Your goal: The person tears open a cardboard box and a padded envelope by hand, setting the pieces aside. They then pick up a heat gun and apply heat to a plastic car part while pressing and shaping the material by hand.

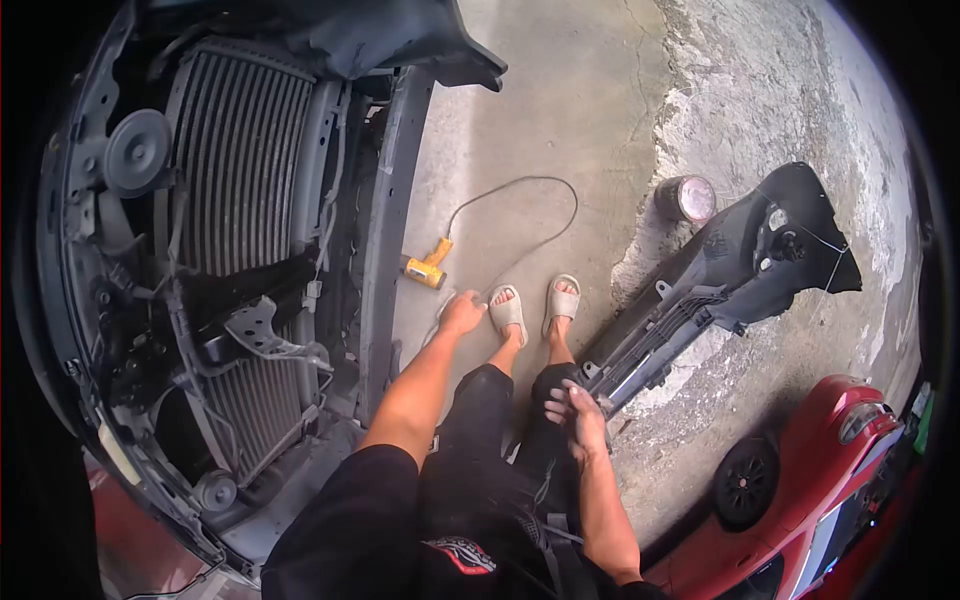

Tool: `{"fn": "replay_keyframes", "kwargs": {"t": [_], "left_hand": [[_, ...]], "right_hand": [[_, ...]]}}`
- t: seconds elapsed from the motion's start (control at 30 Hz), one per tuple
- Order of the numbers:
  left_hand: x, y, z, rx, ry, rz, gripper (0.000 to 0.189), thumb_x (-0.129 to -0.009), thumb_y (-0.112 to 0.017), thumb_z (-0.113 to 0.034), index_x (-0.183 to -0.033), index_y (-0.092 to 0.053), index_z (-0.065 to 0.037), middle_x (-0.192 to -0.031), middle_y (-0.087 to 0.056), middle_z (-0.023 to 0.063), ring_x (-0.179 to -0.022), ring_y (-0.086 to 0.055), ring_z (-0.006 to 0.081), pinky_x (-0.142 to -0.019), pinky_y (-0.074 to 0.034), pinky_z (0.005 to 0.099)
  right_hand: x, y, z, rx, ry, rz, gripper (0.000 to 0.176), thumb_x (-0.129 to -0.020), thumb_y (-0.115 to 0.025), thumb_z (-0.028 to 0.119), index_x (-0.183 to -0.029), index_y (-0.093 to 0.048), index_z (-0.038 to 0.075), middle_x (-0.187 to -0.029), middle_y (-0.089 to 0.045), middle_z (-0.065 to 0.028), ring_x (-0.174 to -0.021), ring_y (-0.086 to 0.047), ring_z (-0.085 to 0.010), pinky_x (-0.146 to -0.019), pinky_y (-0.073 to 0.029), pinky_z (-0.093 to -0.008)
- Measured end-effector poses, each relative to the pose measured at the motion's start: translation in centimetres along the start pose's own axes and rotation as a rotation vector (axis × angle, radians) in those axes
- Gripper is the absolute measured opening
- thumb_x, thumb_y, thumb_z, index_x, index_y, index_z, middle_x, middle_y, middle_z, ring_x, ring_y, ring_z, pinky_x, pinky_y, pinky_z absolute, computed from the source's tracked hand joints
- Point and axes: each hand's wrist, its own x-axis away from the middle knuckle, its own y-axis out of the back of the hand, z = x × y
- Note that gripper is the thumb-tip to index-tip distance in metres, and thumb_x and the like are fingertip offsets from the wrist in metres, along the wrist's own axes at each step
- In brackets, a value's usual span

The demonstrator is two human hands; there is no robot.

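My left hand (463,312) hangs over the floor beside the car front, its fingers curled; anything inside them is hidden. A little beyond it, a yellow corded power tool (428,268) lies on the concrete, its dark cable looping across the floor. My right hand (583,415) is in front of my right knee with the fingers apart and nothing seen in them. To the right of that hand, a black car bumper (690,295) lies on the ground at a slant.
On the left stands a car front without its bumper, showing a finned radiator (240,160), a round horn (138,152) and a metal crossbeam (400,170). A round container (687,199) sits by the rough wall base (740,90). A red car (800,480) is at lower right.
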Motion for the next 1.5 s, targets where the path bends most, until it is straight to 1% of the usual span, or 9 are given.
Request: {"fn": "replay_keyframes", "kwargs": {"t": [0.13, 0.3, 0.5, 0.63, 0.73, 0.9, 1.2, 1.37, 1.5], "left_hand": [[-10.5, -3.9, 2.8, -0.038, 0.142, -0.244, 0.059, -0.087, -0.063, -0.035, -0.135, -0.048, -0.005, -0.138, -0.048, 0.0209, -0.128, -0.046, 0.0341, -0.106, -0.04, 0.0422], [-20.8, -5.1, 6.3, -0.074, 0.161, -0.373, 0.061, -0.083, -0.069, -0.03, -0.134, -0.048, -0.005, -0.131, -0.051, 0.0195, -0.124, -0.048, 0.0352, -0.104, -0.04, 0.044], [-30.9, -5.1, 12.7, -0.168, 0.295, -0.457, 0.059, -0.082, -0.07, -0.03, -0.132, -0.048, -0.007, -0.13, -0.052, 0.0166, -0.124, -0.049, 0.0334, -0.103, -0.041, 0.0454], [-33.6, -5.9, 15.3, -0.156, 0.516, -0.367, 0.06, -0.082, -0.07, -0.03, -0.133, -0.046, -0.009, -0.13, -0.053, 0.0151, -0.125, -0.049, 0.0316, -0.104, -0.04, 0.0475], [-33.9, -7.0, 16.2, -0.251, 0.467, -0.334, 0.064, -0.082, -0.071, -0.029, -0.135, -0.041, -0.008, -0.126, -0.056, 0.014, -0.124, -0.05, 0.0301, -0.1, -0.041, 0.0469], [-28.5, -7.8, 13.1, -0.314, 0.005, -0.456, 0.06, -0.084, -0.068, -0.023, -0.134, -0.041, -0.002, -0.117, -0.059, 0.0206, -0.111, -0.055, 0.0385, -0.094, -0.041, 0.0488], [-5.2, 2.3, -8.9, 0.069, -0.57, -0.323, 0.06, -0.078, -0.068, -0.013, -0.133, -0.043, -0.006, -0.116, -0.057, 0.0203, -0.114, -0.051, 0.0391, -0.103, -0.036, 0.0488], [9.7, 5.5, -17.0, 0.016, -0.865, -0.27, 0.065, -0.071, -0.065, -0.006, -0.133, -0.045, -0.009, -0.123, -0.055, 0.0162, -0.124, -0.049, 0.0332, -0.114, -0.026, 0.0518], [19.5, 7.1, -18.9, -0.055, -0.979, -0.303, 0.063, -0.071, -0.066, -0.006, -0.131, -0.046, -0.01, -0.118, -0.056, 0.0147, -0.121, -0.05, 0.033, -0.112, -0.029, 0.0519]], "right_hand": [[-10.4, -1.9, -4.0, 0.014, -0.215, 0.096, 0.035, -0.1, -0.052, 0.026, -0.126, -0.053, 0.003, -0.107, -0.065, -0.0114, -0.088, -0.065, -0.0219, -0.079, -0.053, -0.0355], [-20.3, 0.8, -5.6, 0.001, -0.243, -0.013, 0.045, -0.097, -0.056, 0.033, -0.128, -0.052, 0.001, -0.106, -0.063, -0.0126, -0.09, -0.063, -0.0215, -0.079, -0.052, -0.0337], [-23.1, 4.9, -6.7, 0.019, -0.454, -0.179, 0.033, -0.1, -0.053, 0.026, -0.121, -0.057, 0.002, -0.095, -0.066, -0.0091, -0.081, -0.065, -0.0184, -0.074, -0.053, -0.0305], [-24.4, 1.3, -2.5, 0.165, -0.278, -0.051, 0.035, -0.099, -0.055, 0.027, -0.122, -0.057, 0.0, -0.094, -0.067, -0.0106, -0.082, -0.065, -0.0189, -0.076, -0.052, -0.0299], [-24.7, 1.5, -1.4, 0.132, -0.328, -0.051, 0.036, -0.098, -0.056, 0.027, -0.122, -0.057, 0.0, -0.095, -0.067, -0.011, -0.082, -0.065, -0.019, -0.076, -0.052, -0.0304], [-24.9, 1.3, -2.9, 0.14, -0.303, -0.059, 0.033, -0.099, -0.055, 0.026, -0.122, -0.057, 0.001, -0.094, -0.067, -0.01, -0.081, -0.064, -0.0179, -0.074, -0.051, -0.0296], [-15.1, 2.9, 4.6, 0.084, -0.016, -0.13, 0.031, -0.099, -0.054, 0.023, -0.123, -0.055, 0.003, -0.096, -0.066, -0.0092, -0.077, -0.064, -0.0165, -0.071, -0.052, -0.0279], [-5.9, 3.5, 15.8, 0.276, 0.596, -0.162, 0.027, -0.1, -0.054, 0.022, -0.117, -0.058, 0.001, -0.096, -0.065, -0.007, -0.083, -0.062, -0.012, -0.076, -0.05, -0.0262], [2.9, -1.6, 22.3, 0.649, 1.044, -0.222, 0.025, -0.098, -0.057, 0.02, -0.109, -0.062, -0.002, -0.099, -0.065, -0.008, -0.088, -0.06, -0.0151, -0.084, -0.048, -0.0289]]}}
